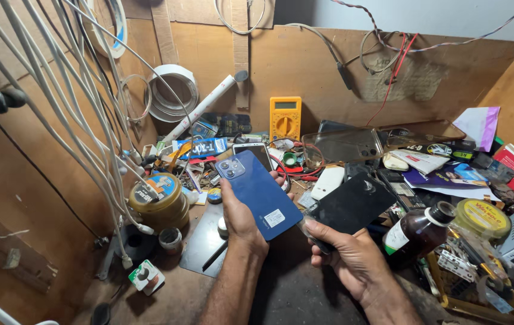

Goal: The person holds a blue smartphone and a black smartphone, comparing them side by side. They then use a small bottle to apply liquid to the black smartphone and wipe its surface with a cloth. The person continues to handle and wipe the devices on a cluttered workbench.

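I am working at a crowded wooden counter (pixel 148 301), and the blue phone (pixel 258 188) is sitting back-up in my left hand (pixel 242 219), which is clamped on its lower edge with the thumb lying along the side. Its long axis is running from my palm up and to the left, camera cluster at the far end, tilting away from me.

My right hand (pixel 353 256) is holding just beside it, to the right and slightly lower, fingers curled shut around a black flat panel (pixel 353 204) that is leaning up and right; something thin and clear seems to be pinched there too, though I cannot tell what it is. So the phone lies left of that hand, near but apart from the panel.

Beyond both, a yellow multimeter (pixel 285 117) is leaning on the back wall, a clear phone case (pixel 342 146) is lying right of it, a brown bottle (pixel 416 232) is standing just right of my right hand, and a round yellow tin (pixel 159 195) is sitting left of the phone under hanging white cables (pixel 76 108).
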